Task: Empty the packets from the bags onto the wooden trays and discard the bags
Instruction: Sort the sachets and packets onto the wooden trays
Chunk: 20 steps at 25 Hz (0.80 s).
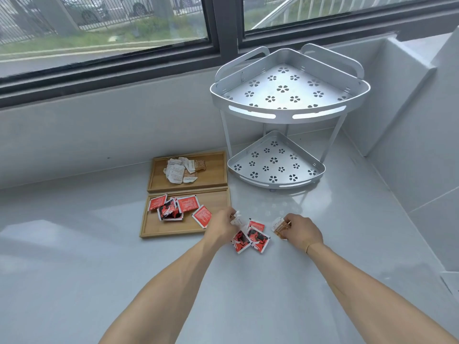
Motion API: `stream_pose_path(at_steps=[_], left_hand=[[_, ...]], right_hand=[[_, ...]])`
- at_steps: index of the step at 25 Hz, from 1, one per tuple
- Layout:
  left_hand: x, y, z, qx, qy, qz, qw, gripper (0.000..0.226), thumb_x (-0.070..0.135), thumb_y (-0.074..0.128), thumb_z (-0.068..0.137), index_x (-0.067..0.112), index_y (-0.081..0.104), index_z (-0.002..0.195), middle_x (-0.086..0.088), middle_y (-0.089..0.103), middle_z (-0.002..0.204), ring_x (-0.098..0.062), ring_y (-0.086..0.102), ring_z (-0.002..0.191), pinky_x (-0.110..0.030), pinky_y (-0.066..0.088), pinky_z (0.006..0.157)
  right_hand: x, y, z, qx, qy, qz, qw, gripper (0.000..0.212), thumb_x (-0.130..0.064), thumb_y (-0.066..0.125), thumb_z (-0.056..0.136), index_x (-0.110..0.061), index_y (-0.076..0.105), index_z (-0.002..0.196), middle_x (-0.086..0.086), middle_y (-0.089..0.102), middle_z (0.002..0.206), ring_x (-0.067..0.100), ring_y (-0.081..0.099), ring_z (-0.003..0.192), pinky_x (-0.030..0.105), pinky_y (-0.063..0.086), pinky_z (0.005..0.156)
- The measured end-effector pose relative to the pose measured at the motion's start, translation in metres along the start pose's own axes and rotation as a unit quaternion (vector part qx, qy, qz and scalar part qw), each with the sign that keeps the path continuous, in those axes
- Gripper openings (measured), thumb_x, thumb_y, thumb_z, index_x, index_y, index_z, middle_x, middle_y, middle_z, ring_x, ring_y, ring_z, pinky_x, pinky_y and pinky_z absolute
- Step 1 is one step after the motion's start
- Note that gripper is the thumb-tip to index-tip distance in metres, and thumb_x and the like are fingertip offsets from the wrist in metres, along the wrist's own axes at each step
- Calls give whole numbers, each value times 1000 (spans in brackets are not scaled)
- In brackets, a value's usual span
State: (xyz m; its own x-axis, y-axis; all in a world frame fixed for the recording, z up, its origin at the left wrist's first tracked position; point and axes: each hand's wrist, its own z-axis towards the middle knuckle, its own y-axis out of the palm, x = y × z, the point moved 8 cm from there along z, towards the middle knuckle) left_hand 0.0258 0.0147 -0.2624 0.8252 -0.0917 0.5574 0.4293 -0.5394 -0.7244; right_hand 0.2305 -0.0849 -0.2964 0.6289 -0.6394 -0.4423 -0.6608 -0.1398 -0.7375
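- I see a wide grey counter [74, 244] under a window [104, 26].
- A metal corner rack [289, 112] with two tiers stands at the back right of the counter.
- Two wooden trays lie side by side, left of the rack. The far tray [213, 170] holds white and brown packets [181, 170]. The near tray [173, 228] holds red packets [178, 207].
- My left hand [222, 225] is at the right end of the near tray, fingers closed on a small white packet [236, 219].
- My right hand [301, 230] pinches a brown packet [279, 227] on the counter.
- Between the hands, three loose red packets [250, 238] lie on the counter, outside the trays.
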Motion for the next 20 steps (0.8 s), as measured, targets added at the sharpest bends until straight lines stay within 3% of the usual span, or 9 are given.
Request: stream_pose_path(at_steps=[5, 9, 12, 16, 20], left_hand=[[-42, -35, -14, -10, -34, -32, 999, 25, 11, 62, 84, 8, 64, 109, -9, 67, 97, -26, 61, 89, -34, 49, 74], [-75, -73, -18, 3, -61, -25, 998, 25, 16, 62, 85, 13, 65, 109, -7, 67, 98, -25, 60, 89, -28, 45, 70], [-95, -100, -13, 3, -81, -31, 996, 26, 13, 61, 85, 14, 63, 111, -5, 65, 97, -24, 61, 89, -32, 51, 71], [-121, -140, 4, 22, -79, 8, 997, 31, 10, 62, 80, 16, 64, 110, -2, 64, 100, -24, 61, 94, -30, 48, 73], [-142, -170, 34, 17, -83, 26, 996, 41, 4, 61, 76, 15, 61, 116, -3, 66, 110, -21, 57, 93, -26, 45, 70]], right_hand=[[-38, -2, 3, -11, -42, -33, 999, 11, -21, 64, 77, -26, 60, 85, 4, 69, 98, 27, 64, 91, 32, 49, 71], [-83, 4, 7, -23, -80, -27, 996, 12, -16, 63, 78, -27, 59, 74, 1, 69, 86, 23, 63, 83, 30, 45, 61], [-117, 9, 11, -35, -108, -32, 993, 21, -18, 67, 78, -28, 54, 65, -7, 63, 72, 19, 61, 75, 27, 37, 53], [-164, 11, 24, -34, -135, -70, 988, 7, -21, 68, 76, -27, 63, 78, 0, 70, 85, 20, 63, 80, 32, 45, 63], [-203, 13, 44, -24, -157, -96, 983, 24, -21, 70, 77, -22, 68, 101, 5, 70, 101, 24, 62, 90, 31, 45, 68]])
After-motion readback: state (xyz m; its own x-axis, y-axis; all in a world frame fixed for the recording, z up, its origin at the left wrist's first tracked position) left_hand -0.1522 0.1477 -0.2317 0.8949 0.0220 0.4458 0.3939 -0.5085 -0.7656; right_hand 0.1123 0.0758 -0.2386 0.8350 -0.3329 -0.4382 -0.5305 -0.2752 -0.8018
